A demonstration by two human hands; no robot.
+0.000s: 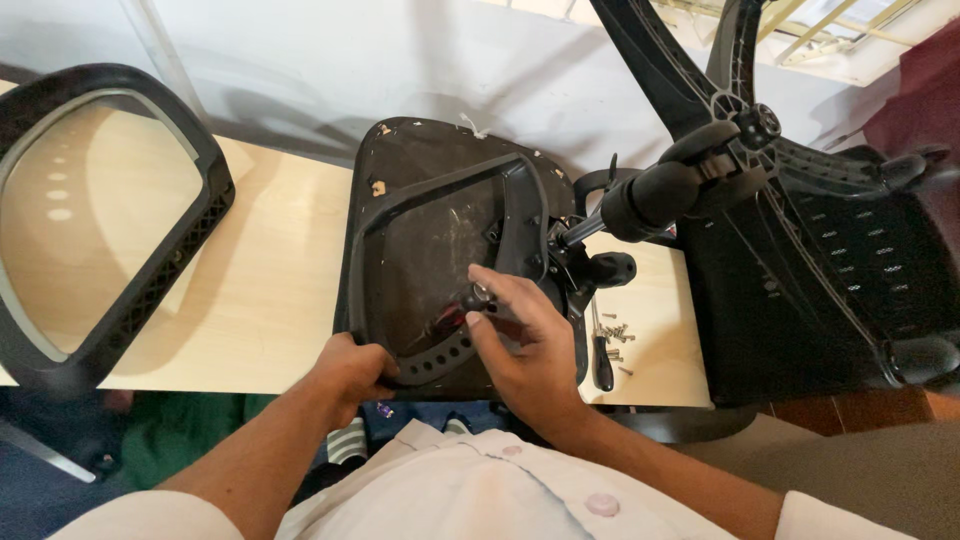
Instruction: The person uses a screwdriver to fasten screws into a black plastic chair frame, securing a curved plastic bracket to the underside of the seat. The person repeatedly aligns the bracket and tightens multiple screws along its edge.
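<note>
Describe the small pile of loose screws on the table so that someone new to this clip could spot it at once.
Start at the pale wooden table and find the upturned black chair seat in its middle, gripped by the left hand and right hand. Just right of that seat, near the table's front edge, lies a black-handled screwdriver. The loose screws sit beside it: a scatter of tiny silvery pieces, the only bright metal bits there.

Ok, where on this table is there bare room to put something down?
Bare wood lies between the curved frame and the seat pan. Right of the seat it's crowded: screws, a screwdriver, then the chair base.
</note>
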